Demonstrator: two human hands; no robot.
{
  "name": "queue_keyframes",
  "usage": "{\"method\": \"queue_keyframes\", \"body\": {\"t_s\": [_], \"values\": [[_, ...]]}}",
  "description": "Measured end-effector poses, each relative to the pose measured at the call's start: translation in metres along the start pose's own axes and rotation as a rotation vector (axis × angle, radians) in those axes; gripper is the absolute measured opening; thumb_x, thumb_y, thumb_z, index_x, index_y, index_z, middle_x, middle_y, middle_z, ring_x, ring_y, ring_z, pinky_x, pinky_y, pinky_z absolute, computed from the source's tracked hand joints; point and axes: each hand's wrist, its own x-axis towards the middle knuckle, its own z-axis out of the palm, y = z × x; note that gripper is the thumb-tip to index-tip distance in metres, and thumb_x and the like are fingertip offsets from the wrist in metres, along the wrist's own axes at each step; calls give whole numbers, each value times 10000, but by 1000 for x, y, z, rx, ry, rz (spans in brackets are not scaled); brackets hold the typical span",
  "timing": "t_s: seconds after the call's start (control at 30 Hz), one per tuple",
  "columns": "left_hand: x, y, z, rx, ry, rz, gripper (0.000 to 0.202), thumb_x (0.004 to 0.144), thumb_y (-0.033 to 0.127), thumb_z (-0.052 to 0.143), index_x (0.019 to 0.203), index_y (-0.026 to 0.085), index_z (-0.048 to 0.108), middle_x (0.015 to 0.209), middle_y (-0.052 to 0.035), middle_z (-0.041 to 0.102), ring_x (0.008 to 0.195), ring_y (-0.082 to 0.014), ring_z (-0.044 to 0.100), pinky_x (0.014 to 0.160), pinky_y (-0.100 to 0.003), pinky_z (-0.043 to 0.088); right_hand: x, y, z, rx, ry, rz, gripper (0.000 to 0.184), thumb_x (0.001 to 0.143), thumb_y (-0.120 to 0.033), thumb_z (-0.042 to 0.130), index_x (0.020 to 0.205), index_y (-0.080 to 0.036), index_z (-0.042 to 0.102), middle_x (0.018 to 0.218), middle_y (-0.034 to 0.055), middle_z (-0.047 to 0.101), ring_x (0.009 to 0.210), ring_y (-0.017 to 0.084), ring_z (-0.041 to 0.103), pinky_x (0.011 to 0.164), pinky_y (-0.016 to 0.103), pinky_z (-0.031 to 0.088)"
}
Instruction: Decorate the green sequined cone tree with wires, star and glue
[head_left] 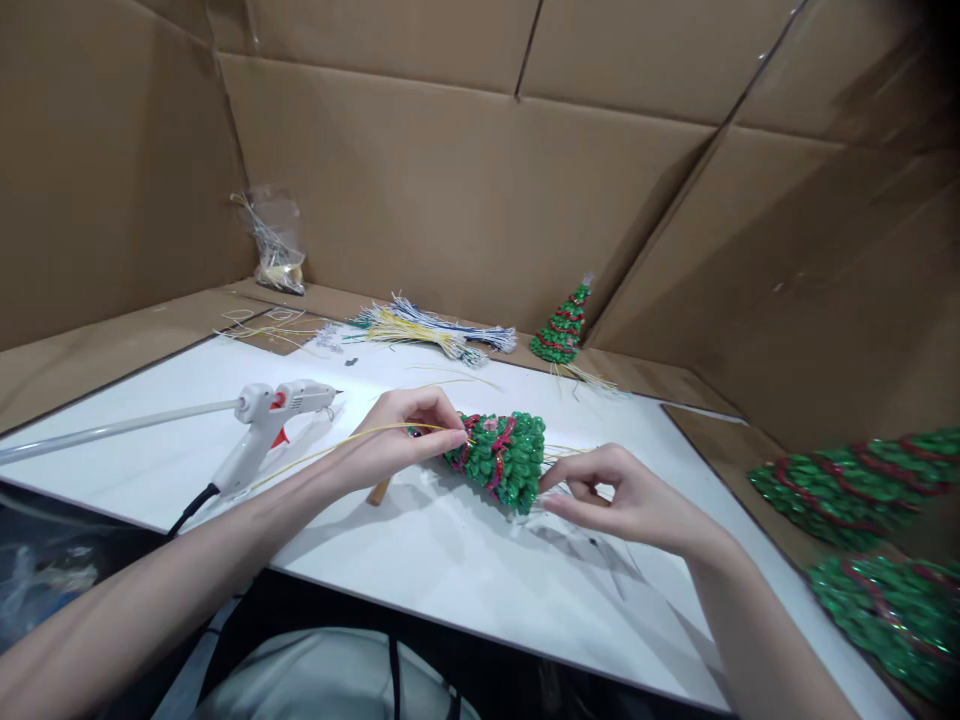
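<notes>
A small green Christmas tree (pixel 517 462) with red garland lies on its side between my hands, its base toward the right. My left hand (pixel 412 430) is closed near the upper part of the tree, thumb and forefinger pinching a thin yellow wire (pixel 367 431). That wire trails back over my left wrist. At the base, the thumb and forefinger of my right hand (pixel 619 495) are closed on the tree's edge, close to thin wires (pixel 562 452) sticking out there. The left hand hides the tree's tip.
On the white board (pixel 450 570), a white glue gun (pixel 259 425) with a long glue stick lies at left. Wire bundles (pixel 427 332) and a finished-looking tree (pixel 564 325) are at the back. A plastic bag (pixel 279 245) stands back left; larger trees (pixel 885 610) are at right. Cardboard walls (pixel 450 180) enclose the table.
</notes>
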Motion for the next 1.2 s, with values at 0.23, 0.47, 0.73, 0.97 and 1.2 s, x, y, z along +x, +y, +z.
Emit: {"method": "queue_keyframes", "body": {"t_s": [0.23,0.47,0.73,0.97,1.2], "values": [[0,-1,-6,-36,105,58,144,783,272,652,777,134,613,768,-14,638,712,-112,586,641,-206,457,10,-7,7,256,223,121,470,850,-541,505,558,-178,442,532,-45,257,476,75,209,434,267,156],[0,2,-8,-62,119,73,144,777,270,654,764,134,610,750,-8,627,694,-106,580,638,-206,458,18,-5,25,591,212,258,512,776,-583,591,551,-206,329,431,-96,210,386,46,189,397,239,124],[-2,-1,-11,-64,118,90,146,781,277,655,774,141,604,742,-2,622,694,-104,584,632,-197,459,16,-5,34,772,241,248,471,738,-526,665,565,-201,372,427,-112,215,373,33,182,377,214,137],[-5,0,-12,-48,126,77,143,781,278,642,765,142,600,749,-9,627,690,-109,584,644,-210,472,12,6,38,692,234,167,464,761,-475,662,547,-200,355,428,-102,228,377,37,202,395,230,127],[-5,-3,-12,44,71,18,103,761,252,642,768,152,619,766,-11,655,731,-130,613,667,-223,476,12,9,36,674,210,169,445,747,-467,675,552,-195,382,443,-99,231,381,39,208,390,228,135]]}}
